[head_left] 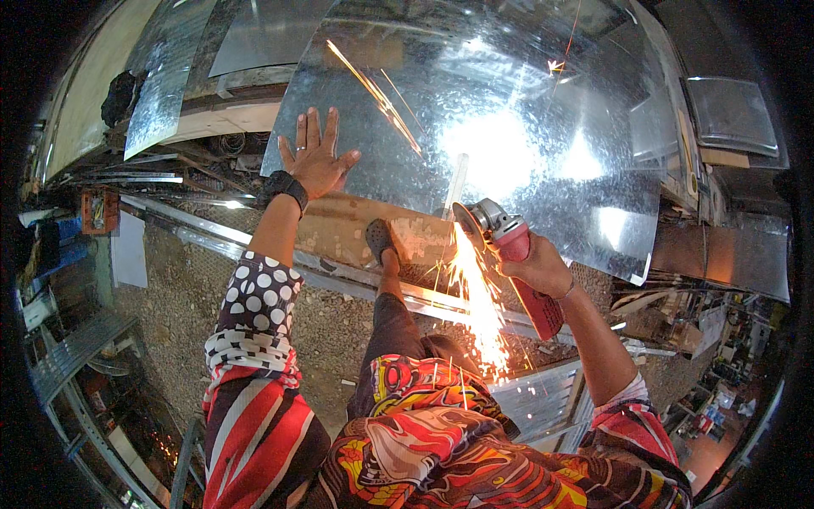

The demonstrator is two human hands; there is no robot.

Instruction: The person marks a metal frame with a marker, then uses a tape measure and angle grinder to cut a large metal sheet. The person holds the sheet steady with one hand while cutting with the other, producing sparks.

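A large shiny metal sheet (390, 76) lies in front of me, its near edge toward my body. My left hand (315, 161) rests flat on the sheet's near left corner, fingers spread. In my right hand (538, 267) I grip a red angle grinder (515, 242) by its body. Its disc (468, 226) meets the near edge of the sheet beside a light narrow strip (456, 182). Bright sparks (475, 297) stream down from the disc toward my lap, and a few streaks show over the sheet. Glare hides part of the metal.
A wooden board (348, 222) sits under the sheet's near edge, with my foot in a dark clog (381, 240) on it. Long metal bars (191, 222) run across the gravel floor (203, 293). Other sheets lean at the left (165, 85) and right. A brick-coloured block (99, 210) stands at the far left.
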